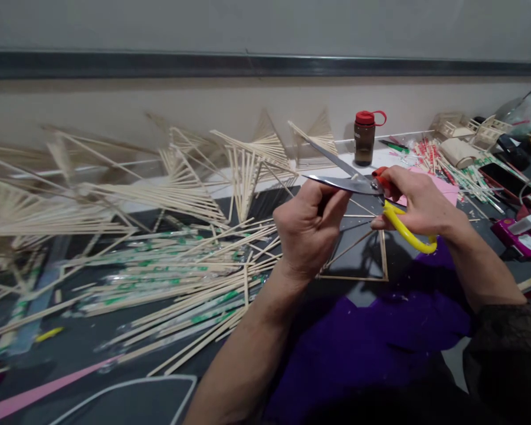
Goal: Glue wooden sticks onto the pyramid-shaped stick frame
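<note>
My right hand (413, 200) grips scissors (358, 186) that have one yellow handle and one red handle. Their long metal blades are spread and point left, over the table. Fingers closed in a pinch, my left hand (312, 227) is right at the lower blade. It holds a thin wooden stick (355, 176); only a pale tip shows between the blades, and the rest is hidden by the hand. Below both hands, a flat frame of thin sticks (384, 260) lies on the dark table, partly covered by my left hand.
Fan-shaped stick structures (243, 177) stand along the wall. Loose and wrapped chopsticks (194, 283) are piled left. A red-lidded bottle (364, 139) stands at the back. To the right are wrappers (442, 162), a phone (507, 182) and a magenta device (517, 238). Purple cloth (336, 354) lies nearest me.
</note>
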Tool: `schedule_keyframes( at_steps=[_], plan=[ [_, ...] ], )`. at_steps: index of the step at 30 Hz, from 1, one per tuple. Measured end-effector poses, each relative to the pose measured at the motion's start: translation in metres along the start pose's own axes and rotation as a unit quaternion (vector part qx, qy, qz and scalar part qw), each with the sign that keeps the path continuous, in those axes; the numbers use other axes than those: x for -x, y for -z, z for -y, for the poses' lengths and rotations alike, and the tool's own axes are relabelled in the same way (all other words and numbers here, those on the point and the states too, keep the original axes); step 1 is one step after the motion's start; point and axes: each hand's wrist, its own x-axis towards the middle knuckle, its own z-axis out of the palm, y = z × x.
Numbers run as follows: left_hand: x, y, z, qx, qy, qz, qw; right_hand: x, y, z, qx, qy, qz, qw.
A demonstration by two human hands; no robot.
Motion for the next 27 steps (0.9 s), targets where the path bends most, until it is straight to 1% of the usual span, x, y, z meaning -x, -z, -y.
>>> schedule_keyframes(
  at_steps=[4, 7, 12, 17, 20, 24, 27],
  plan=[
    [-0.003, 0.002, -0.001, 0.082, 0.074, 0.043, 0.993, 0.000, 0.001, -0.003, -0.011, 0.007, 0.009, 1.000],
    [-0.007, 0.004, -0.003, 0.141, 0.131, 0.085, 0.978, 0.000, 0.003, -0.006, -0.013, 0.013, 0.016, 1.000],
    [-0.014, 0.008, -0.007, 0.247, 0.218, 0.163, 0.930, 0.000, 0.006, -0.010, -0.025, 0.038, 0.024, 0.999],
    [-0.016, 0.010, -0.010, 0.299, 0.278, 0.221, 0.886, 0.001, 0.008, -0.012, -0.035, 0.065, 0.025, 0.997],
    [-0.018, 0.011, -0.010, 0.332, 0.312, 0.262, 0.851, 0.001, 0.009, -0.013, -0.049, 0.074, 0.028, 0.996],
    [-0.020, 0.011, -0.011, 0.366, 0.353, 0.288, 0.812, 0.001, 0.009, -0.015, -0.055, 0.088, 0.025, 0.994],
    [-0.019, 0.010, -0.012, 0.366, 0.366, 0.298, 0.802, 0.001, 0.009, -0.017, -0.057, 0.094, 0.029, 0.993]
  ],
)
